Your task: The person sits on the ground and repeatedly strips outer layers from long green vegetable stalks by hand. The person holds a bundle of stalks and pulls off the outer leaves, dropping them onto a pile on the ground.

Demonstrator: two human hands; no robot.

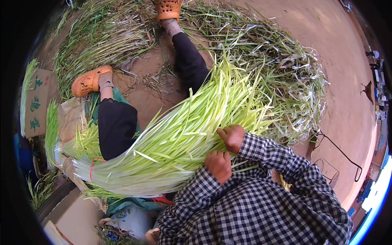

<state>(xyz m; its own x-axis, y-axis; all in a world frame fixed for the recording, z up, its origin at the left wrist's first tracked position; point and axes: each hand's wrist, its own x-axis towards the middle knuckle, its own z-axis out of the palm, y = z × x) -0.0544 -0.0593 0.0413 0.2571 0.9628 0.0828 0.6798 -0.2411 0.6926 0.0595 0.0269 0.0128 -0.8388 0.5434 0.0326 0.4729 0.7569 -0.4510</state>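
Note:
A large bundle of pale green leafy stalks, apparently garlic chives [183,131], lies across my lap. Its white stem ends point left, with a red tie [91,170] around them; the yellow-green leaf tips fan out to the upper right. My right hand [231,138] is closed at the near edge of the leaves, thumb and finger pinching some blades. Just below it, my left hand [218,167] is curled in a fist on the lower edge of the same bundle. The fingertips of both hands are partly hidden.
A broad heap of discarded leaves [263,58] curves around my feet in orange clogs [88,82]. Another tied chive bundle [81,144] lies at left, near a cardboard piece with writing [38,101]. A bent metal rod [340,151] sticks out at right.

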